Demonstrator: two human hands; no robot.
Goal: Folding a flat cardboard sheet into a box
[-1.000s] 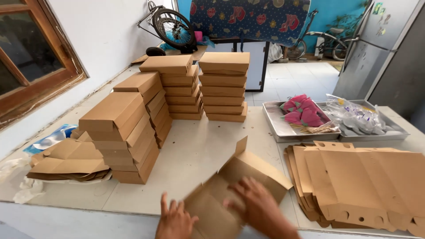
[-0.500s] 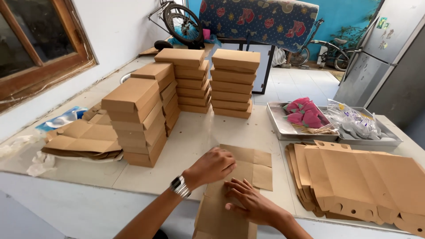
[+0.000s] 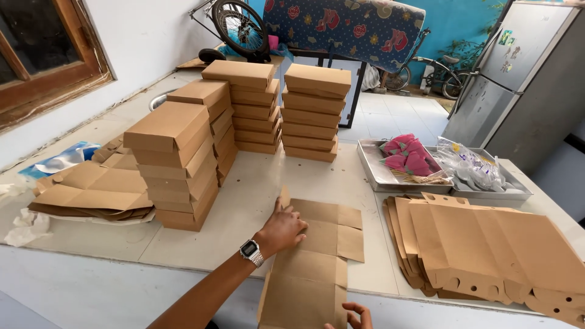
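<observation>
Presently, left hand (image 3: 281, 230) presses flat on the cardboard blank (image 3: 314, 259) — right hand (image 3: 352, 317) pinches its near edge.

At the upper left of your frame, a wood-framed window (image 3: 42, 58) sits in a white wall (image 3: 146, 30). Top centre, a bicycle wheel (image 3: 241, 27) and a floral mattress (image 3: 344, 27) stand against a turquoise wall (image 3: 454, 24). At upper right you see a grey refrigerator (image 3: 518, 85) on pale floor tiles (image 3: 396, 116).
</observation>
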